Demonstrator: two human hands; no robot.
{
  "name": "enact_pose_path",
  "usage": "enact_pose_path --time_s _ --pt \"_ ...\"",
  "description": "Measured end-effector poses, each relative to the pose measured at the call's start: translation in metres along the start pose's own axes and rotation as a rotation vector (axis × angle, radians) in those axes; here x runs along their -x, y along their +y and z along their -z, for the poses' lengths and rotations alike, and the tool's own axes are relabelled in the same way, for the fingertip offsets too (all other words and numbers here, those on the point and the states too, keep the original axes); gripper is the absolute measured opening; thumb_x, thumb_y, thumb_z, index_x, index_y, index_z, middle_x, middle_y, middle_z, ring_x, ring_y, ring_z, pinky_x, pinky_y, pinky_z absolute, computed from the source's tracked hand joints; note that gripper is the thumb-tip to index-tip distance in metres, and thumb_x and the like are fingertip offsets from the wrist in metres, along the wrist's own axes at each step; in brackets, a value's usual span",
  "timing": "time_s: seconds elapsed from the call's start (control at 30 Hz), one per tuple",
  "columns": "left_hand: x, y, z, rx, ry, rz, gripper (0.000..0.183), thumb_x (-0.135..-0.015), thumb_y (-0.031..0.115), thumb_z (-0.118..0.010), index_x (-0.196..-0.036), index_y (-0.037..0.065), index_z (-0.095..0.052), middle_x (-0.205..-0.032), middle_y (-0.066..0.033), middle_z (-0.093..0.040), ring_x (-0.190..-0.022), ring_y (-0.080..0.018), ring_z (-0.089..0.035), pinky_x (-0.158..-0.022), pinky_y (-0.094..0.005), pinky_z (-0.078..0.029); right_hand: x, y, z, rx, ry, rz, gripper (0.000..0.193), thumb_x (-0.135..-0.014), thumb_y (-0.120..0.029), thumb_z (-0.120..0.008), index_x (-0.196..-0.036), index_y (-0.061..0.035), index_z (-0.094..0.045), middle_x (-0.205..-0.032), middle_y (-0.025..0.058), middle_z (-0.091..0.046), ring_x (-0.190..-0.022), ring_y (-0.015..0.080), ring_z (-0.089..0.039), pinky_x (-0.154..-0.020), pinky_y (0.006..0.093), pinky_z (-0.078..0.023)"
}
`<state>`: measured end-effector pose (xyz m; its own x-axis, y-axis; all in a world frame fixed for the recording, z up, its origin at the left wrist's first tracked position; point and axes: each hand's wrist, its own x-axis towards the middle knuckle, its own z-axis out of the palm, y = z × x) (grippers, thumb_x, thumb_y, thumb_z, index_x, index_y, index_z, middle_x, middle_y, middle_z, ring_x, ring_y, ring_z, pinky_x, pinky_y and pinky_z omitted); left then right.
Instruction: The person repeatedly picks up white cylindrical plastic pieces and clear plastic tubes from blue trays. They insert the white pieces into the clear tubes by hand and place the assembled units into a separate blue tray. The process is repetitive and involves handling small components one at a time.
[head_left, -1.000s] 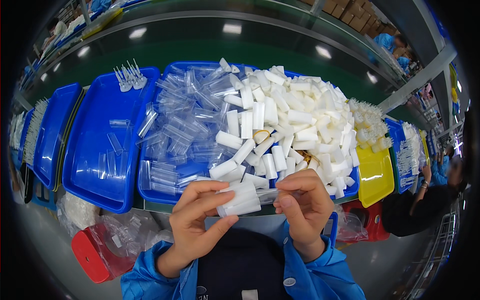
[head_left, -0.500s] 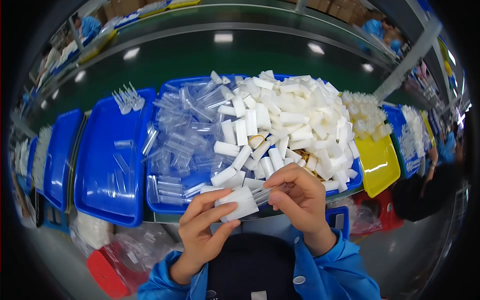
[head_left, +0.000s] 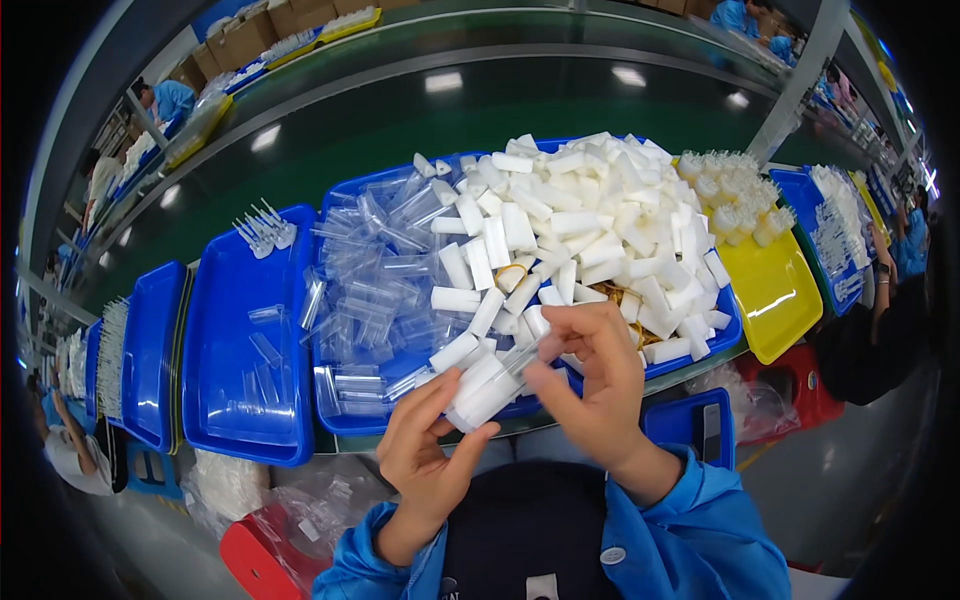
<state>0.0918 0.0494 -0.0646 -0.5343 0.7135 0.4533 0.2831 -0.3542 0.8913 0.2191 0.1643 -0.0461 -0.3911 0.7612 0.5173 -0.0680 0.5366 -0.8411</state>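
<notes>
My left hand (head_left: 430,455) is closed around a white foam block (head_left: 475,405), thumb below and fingers above, just in front of the trays. A clear plastic tube (head_left: 518,360) lies at the block's upper right end. Thumb and fingertips of my right hand (head_left: 600,390) pinch at its far end, smeared by motion. How far the tube reaches along the block I cannot tell. Beyond my hands, loose clear tubes (head_left: 370,270) fill the left of a blue tray (head_left: 350,425). White foam blocks (head_left: 590,215) are heaped on its right.
At left stands another blue tray (head_left: 215,400) with white pronged parts (head_left: 265,232) and a few clear pieces. A yellow tray (head_left: 770,300) with translucent parts (head_left: 735,190) sits at right. Below are a red stool (head_left: 255,560) and a small blue bin (head_left: 690,425). Other people work nearby.
My head view has shifted and tilted slightly. The white block is turned more upright in my left hand. My right fingers and the clear tube have moved up and over the block's end.
</notes>
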Motion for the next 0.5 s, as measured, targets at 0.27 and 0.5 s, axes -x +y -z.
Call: enact_pose_path --time_s 0.27,0.5 --pt "0.0 -0.006 0.004 -0.507 0.022 -0.396 0.057 -0.067 0.012 -0.087 -0.115 -0.006 -0.061 -0.111 -0.0239 -0.065 -0.103 -0.0321 -0.065 -0.083 -0.037 -0.057 0.008 -0.017 -0.031 0.275 0.085 0.069 0.081 -0.056 -0.034 -0.086 -0.124 -0.0012 -0.056 -0.106 0.0104 -0.047 -0.109 0.0328 -0.042 -0.095 0.0456 -0.032" --pt "0.003 -0.008 0.009 -0.498 0.108 -0.397 0.057 -0.069 0.017 -0.086 -0.114 -0.006 -0.062 -0.11 -0.024 -0.065 -0.101 -0.0324 -0.066 -0.083 -0.0373 -0.057 0.017 -0.018 -0.046 0.547 0.076 0.223 0.067 -0.053 -0.032 -0.08 -0.112 -0.0041 -0.064 -0.1 0.0094 -0.042 -0.103 0.0299 -0.044 -0.091 0.0443 -0.036"
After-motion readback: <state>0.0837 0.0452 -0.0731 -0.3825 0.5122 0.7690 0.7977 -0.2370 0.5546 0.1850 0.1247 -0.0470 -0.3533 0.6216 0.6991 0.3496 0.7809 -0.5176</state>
